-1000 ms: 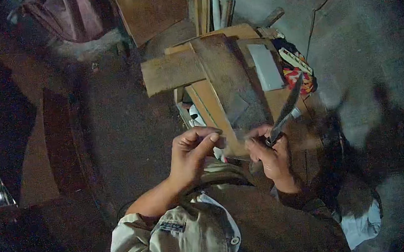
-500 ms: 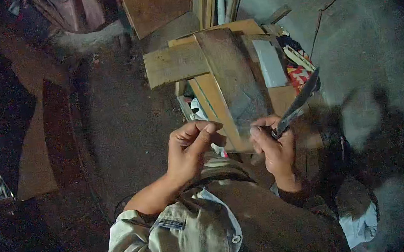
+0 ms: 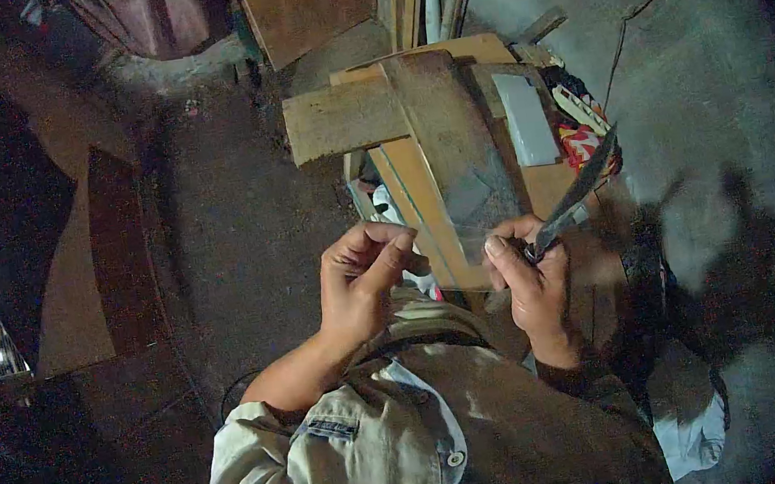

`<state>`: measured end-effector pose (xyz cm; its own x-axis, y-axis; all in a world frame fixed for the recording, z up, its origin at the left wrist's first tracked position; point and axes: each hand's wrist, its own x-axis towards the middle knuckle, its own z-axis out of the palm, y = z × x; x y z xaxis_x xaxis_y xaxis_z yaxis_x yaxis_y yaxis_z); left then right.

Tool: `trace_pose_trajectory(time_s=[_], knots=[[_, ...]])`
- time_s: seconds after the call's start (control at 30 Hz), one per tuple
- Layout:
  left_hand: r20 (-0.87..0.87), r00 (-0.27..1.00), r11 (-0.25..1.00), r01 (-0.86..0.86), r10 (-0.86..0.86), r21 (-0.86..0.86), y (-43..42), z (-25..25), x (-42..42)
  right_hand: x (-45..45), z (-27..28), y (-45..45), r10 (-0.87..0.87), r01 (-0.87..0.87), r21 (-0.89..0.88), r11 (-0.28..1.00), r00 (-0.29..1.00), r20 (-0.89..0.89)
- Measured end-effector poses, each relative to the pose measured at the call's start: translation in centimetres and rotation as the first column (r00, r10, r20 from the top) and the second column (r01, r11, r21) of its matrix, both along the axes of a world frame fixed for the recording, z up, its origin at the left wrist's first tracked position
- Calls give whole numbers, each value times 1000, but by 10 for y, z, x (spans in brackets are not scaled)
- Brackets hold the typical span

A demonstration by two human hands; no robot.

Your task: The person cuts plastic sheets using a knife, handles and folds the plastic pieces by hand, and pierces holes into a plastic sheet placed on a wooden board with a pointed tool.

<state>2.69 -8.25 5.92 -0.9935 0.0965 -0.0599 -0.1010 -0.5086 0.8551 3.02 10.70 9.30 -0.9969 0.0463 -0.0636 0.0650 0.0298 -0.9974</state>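
My left hand (image 3: 360,274) is raised in front of my body, thumb pressed to the curled fingers; whatever may be in the pinch is too small to make out. To its right, my right hand (image 3: 532,273) is closed around the handle end of a dark-bladed knife (image 3: 580,184). The blade points up and to the right, away from my left hand. The two hands are apart. Beyond them lie stacked wooden boards (image 3: 451,129), with a white rectangular piece (image 3: 526,119) on the right part of the stack.
A red patterned cloth (image 3: 579,146) lies at the stack's right edge. Upright strips (image 3: 408,1) and a large brown panel (image 3: 308,7) stand behind. Pale fabric (image 3: 692,437) is at lower right. A dark cord runs along the grey surface at upper right.
The view has shifted slightly, so the boards appear a little farther right. The knife has swung slightly within the view, still in my right hand. My left hand keeps its pinched shape.
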Motion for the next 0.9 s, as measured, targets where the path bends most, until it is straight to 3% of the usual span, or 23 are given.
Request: trace_pose_trajectory(time_s=[0.13, 0.23, 0.33, 0.37, 0.43, 0.5, 0.57, 0.67, 0.8, 0.9], knots=[[26, 1000, 999, 4, -6, 49, -2, -1, -1, -1, -2, 1, 10, -11, -35, 999, 1000, -18], [49, 993, 990, 108, -104, -93, -8, 8, -6, -1, -2, 6, 55, -55, 9, 998, 998, 2], [57, 910, 891, 415, -412, -184, -8, 22, -10, -3, -4, 13, 176, -177, 69, 982, 984, 31], [53, 908, 889, 418, -416, -188, -7, 21, -10, -5, -4, 15, 252, -255, 79, 964, 967, 44], [113, 901, 827, 431, -420, -360, -6, 15, -8, -5, -5, 15, 262, -264, 82, 961, 964, 43], [90, 913, 848, 404, -398, -343, -2, 10, -8, -5, -10, 12, 164, -163, 20, 986, 986, -40], [99, 960, 915, 280, -262, -291, 2, 5, -6, -6, -10, 13, 183, -181, 48, 982, 983, -33], [65, 971, 947, 237, -228, -218, 4, -1, -6, -3, -6, 13, 197, -197, -1, 980, 978, 71], [125, 974, 965, 207, -188, -162, 13, -1, -5, -3, -7, 12, 153, -160, 54, 986, 981, 118], [108, 960, 930, 277, -258, -241, 12, 0, -5, -4, -8, 12, 145, -152, 60, 987, 983, 109]])
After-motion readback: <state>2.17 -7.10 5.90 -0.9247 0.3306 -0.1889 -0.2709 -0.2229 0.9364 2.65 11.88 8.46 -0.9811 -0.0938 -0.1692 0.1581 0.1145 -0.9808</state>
